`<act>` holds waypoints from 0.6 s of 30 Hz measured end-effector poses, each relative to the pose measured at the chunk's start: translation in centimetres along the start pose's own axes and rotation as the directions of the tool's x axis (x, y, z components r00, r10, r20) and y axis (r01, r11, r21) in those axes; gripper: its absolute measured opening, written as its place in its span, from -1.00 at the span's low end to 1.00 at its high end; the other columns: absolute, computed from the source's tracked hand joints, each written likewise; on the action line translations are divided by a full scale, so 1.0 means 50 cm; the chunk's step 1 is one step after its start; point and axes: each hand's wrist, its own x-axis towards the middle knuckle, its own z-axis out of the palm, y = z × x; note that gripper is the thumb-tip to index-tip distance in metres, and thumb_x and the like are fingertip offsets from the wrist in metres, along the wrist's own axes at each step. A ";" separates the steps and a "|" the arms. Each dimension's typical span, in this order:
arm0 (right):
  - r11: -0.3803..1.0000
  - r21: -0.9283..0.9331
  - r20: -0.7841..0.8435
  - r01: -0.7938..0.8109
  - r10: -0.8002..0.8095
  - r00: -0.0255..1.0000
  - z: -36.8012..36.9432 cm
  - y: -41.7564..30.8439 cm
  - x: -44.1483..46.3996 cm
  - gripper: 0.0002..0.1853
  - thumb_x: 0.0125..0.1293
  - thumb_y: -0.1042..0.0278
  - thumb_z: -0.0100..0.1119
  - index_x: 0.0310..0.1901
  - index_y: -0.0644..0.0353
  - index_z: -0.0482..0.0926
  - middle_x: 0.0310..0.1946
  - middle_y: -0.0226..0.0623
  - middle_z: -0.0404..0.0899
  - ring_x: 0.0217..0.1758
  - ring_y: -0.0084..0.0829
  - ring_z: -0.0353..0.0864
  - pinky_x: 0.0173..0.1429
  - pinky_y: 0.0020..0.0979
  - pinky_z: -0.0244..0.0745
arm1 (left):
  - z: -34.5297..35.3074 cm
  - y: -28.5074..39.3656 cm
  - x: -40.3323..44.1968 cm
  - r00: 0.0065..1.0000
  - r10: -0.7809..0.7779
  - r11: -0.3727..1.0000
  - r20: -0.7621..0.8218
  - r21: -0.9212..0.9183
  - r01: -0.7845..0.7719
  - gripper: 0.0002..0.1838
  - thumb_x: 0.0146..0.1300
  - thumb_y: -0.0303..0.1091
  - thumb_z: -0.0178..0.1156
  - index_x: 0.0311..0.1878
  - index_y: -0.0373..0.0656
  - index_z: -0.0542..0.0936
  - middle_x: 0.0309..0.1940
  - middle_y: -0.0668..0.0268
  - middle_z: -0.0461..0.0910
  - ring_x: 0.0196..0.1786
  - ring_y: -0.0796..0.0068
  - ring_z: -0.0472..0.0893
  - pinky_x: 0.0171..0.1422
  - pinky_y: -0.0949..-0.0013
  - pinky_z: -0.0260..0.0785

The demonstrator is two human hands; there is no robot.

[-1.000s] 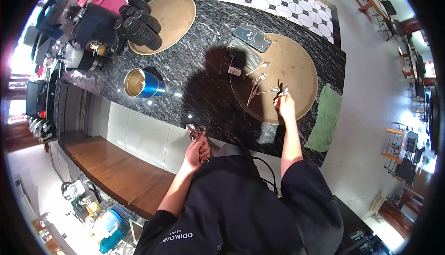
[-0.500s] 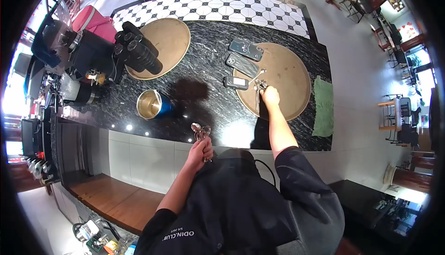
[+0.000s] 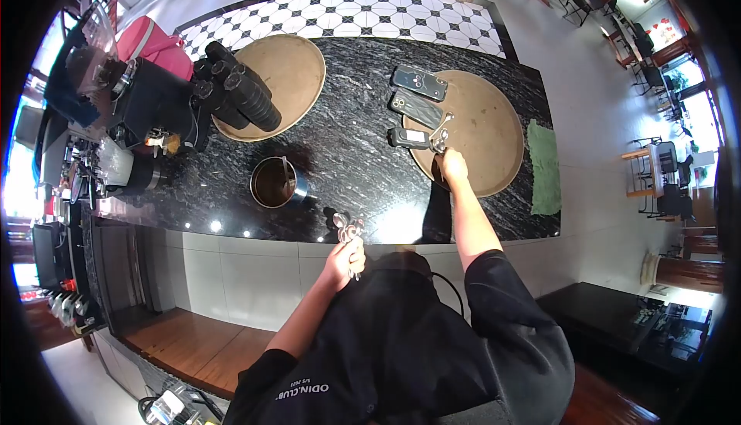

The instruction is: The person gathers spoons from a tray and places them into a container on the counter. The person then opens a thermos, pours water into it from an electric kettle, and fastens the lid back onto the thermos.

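Observation:
My left hand (image 3: 345,261) is closed around a bunch of metal spoons (image 3: 349,229), held bowls up just off the counter's front edge. My right hand (image 3: 453,166) reaches to the left part of a round brown tray (image 3: 486,135), its fingers closed on spoons (image 3: 438,144) there. Another spoon (image 3: 447,120) lies just beyond those fingers. Two phones, a dark one (image 3: 419,82) and a marbled one (image 3: 417,105), plus a small black device (image 3: 410,138), overlap the tray's left rim. A metal cup (image 3: 306,190) stands on the counter left of centre, a long thin thing showing inside.
Stacked black cups (image 3: 251,97) lie on a second round tray (image 3: 301,77) at the back left. Dark equipment (image 3: 150,104) and a pink bag (image 3: 158,48) crowd the left end. A green cloth (image 3: 544,169) lies at the right end of the black stone counter (image 3: 355,124).
The metal cup now shows a dark inside with a thin thing in it, and sits further right in view. My left hand has shifted slightly right. The view has moved a little.

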 end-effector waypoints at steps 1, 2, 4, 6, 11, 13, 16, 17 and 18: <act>1.000 -0.014 0.026 0.028 -0.027 0.999 -0.008 -0.006 0.000 -0.60 0.09 0.10 0.24 -0.24 0.32 0.54 -0.28 0.09 0.60 -0.15 0.03 0.60 -0.05 -0.10 0.50 | 0.000 0.001 0.000 1.000 -0.004 1.000 -0.006 -0.016 0.004 -0.81 0.40 -0.26 -0.05 -0.37 -0.03 0.34 -0.64 0.57 0.16 -0.64 0.74 0.17 -0.56 0.59 0.01; 0.998 -0.027 0.053 0.055 -0.053 0.997 -0.016 -0.011 0.000 -0.66 0.09 0.16 0.22 -0.26 0.31 0.58 -0.28 0.08 0.61 -0.13 0.02 0.61 -0.04 -0.11 0.51 | 0.000 0.001 0.001 1.000 -0.009 0.999 -0.011 -0.032 0.009 -0.81 0.40 -0.26 -0.06 -0.38 -0.03 0.34 -0.64 0.57 0.16 -0.64 0.74 0.17 -0.56 0.59 0.02; 0.999 -0.035 0.081 0.028 -0.026 0.996 -0.027 -0.023 0.000 -0.67 0.07 0.17 0.25 -0.27 0.30 0.60 -0.28 0.07 0.61 -0.13 0.01 0.61 -0.04 -0.12 0.51 | 0.001 0.003 0.001 1.000 -0.006 1.000 -0.019 -0.024 0.006 -0.81 0.40 -0.25 -0.06 -0.38 -0.03 0.34 -0.64 0.57 0.17 -0.64 0.73 0.17 -0.56 0.59 0.02; 0.999 -0.045 0.113 0.009 -0.004 0.994 -0.027 -0.037 0.000 -0.67 0.05 0.17 0.28 -0.27 0.29 0.61 -0.28 0.06 0.62 -0.13 0.00 0.62 -0.05 -0.14 0.52 | 0.005 0.001 0.002 1.000 0.000 1.000 -0.031 -0.020 -0.001 -0.80 0.40 -0.25 -0.06 -0.38 -0.03 0.33 -0.64 0.56 0.17 -0.64 0.72 0.17 -0.56 0.58 0.03; 0.988 -0.139 0.121 -0.070 0.087 0.989 -0.026 -0.058 0.001 -0.57 -0.01 0.10 0.32 -0.18 0.25 0.62 -0.15 -0.02 0.62 -0.07 -0.12 0.63 0.01 -0.23 0.54 | 0.016 -0.009 0.029 0.999 0.040 0.999 -0.012 0.004 -0.040 -0.79 0.40 -0.25 -0.05 -0.40 -0.02 0.32 -0.62 0.52 0.21 -0.62 0.69 0.21 -0.54 0.57 0.07; 0.984 -0.149 0.130 -0.097 0.117 0.985 -0.039 -0.057 0.001 -0.56 -0.02 0.07 0.31 -0.18 0.24 0.62 -0.13 -0.04 0.61 -0.05 -0.14 0.62 0.02 -0.24 0.54 | 0.029 -0.006 0.052 0.998 0.066 0.998 -0.015 0.011 -0.066 -0.83 0.39 -0.26 -0.03 -0.35 -0.04 0.35 -0.59 0.50 0.23 -0.59 0.65 0.23 -0.50 0.53 0.10; 0.974 -0.208 0.145 -0.087 0.119 0.982 -0.049 -0.027 0.006 -0.56 0.02 0.02 0.25 -0.17 0.22 0.62 -0.17 -0.05 0.63 -0.05 -0.12 0.62 0.02 -0.22 0.53 | 0.047 -0.005 0.108 0.993 0.114 0.990 0.020 0.082 -0.116 -0.81 0.38 -0.23 0.00 -0.37 -0.05 0.37 -0.60 0.49 0.27 -0.57 0.63 0.29 -0.47 0.53 0.16; 0.977 -0.211 0.108 -0.045 0.069 0.992 -0.049 -0.012 0.005 -0.57 0.04 0.02 0.22 -0.18 0.21 0.63 -0.20 -0.02 0.63 -0.09 -0.09 0.63 0.00 -0.19 0.53 | 0.051 -0.008 0.131 0.991 0.133 0.985 -0.006 0.111 -0.131 -0.81 0.38 -0.23 0.00 -0.37 -0.05 0.38 -0.60 0.49 0.29 -0.57 0.63 0.29 -0.47 0.53 0.17; 0.977 -0.214 0.071 -0.004 0.019 0.997 -0.046 0.003 0.003 -0.59 0.06 0.02 0.18 -0.19 0.20 0.63 -0.23 0.02 0.63 -0.12 -0.07 0.63 -0.02 -0.15 0.53 | 0.063 -0.009 0.151 0.988 0.151 0.979 -0.030 0.141 -0.145 -0.80 0.37 -0.23 0.00 -0.38 -0.04 0.38 -0.60 0.49 0.30 -0.56 0.63 0.30 -0.47 0.52 0.17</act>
